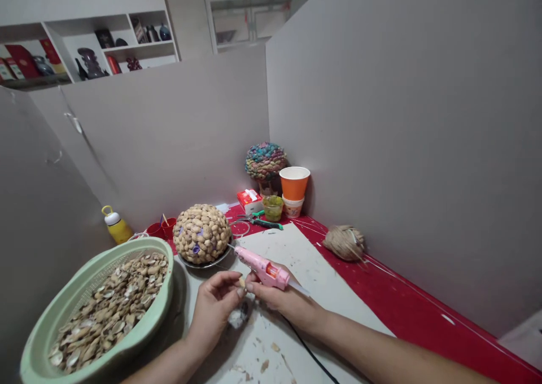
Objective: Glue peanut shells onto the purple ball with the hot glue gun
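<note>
A small piece of peanut shell (242,282) is pinched between the fingertips of my left hand (217,305). My right hand (284,299) is wrapped round a pink glue gun (262,268), whose nozzle points up and left towards a dome covered in peanut shells (201,234). Purple patches show between the dome's shells, and it rests on a round metal dish (205,264). To the left, a green basin (31,344) holds a heap of shell pieces (114,310).
Shell crumbs lie on the pale board (305,260). Behind are pliers (266,223), a green tub (273,208), orange cups (294,184), a tissue pack (249,201) and a multicoloured shell tree (266,161). Twine (345,243) sits right; a yellow bottle (117,226) stands left.
</note>
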`<state>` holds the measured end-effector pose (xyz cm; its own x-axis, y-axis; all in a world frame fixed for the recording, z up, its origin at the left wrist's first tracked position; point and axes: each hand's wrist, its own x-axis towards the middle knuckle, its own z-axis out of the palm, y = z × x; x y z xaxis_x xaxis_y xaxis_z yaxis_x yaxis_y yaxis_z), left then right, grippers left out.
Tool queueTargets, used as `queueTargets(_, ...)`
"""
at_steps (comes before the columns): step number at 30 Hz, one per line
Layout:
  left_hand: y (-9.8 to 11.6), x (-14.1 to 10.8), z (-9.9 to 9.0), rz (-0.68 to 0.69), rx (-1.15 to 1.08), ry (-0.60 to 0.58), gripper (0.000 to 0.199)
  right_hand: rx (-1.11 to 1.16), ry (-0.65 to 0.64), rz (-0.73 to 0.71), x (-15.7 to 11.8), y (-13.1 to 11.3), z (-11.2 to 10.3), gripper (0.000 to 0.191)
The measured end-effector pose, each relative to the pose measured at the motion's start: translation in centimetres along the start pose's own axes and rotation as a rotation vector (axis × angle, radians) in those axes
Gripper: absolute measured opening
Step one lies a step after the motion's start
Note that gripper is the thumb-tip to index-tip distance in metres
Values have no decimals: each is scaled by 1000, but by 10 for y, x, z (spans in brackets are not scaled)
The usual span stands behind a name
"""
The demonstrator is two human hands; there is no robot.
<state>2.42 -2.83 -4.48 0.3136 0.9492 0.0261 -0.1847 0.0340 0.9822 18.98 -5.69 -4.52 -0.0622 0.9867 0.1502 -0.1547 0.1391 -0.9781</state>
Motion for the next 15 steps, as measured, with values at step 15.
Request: queueTargets(15,-5,1,2,12,41,7,28,-30,-67,-39,1,4,-3,23)
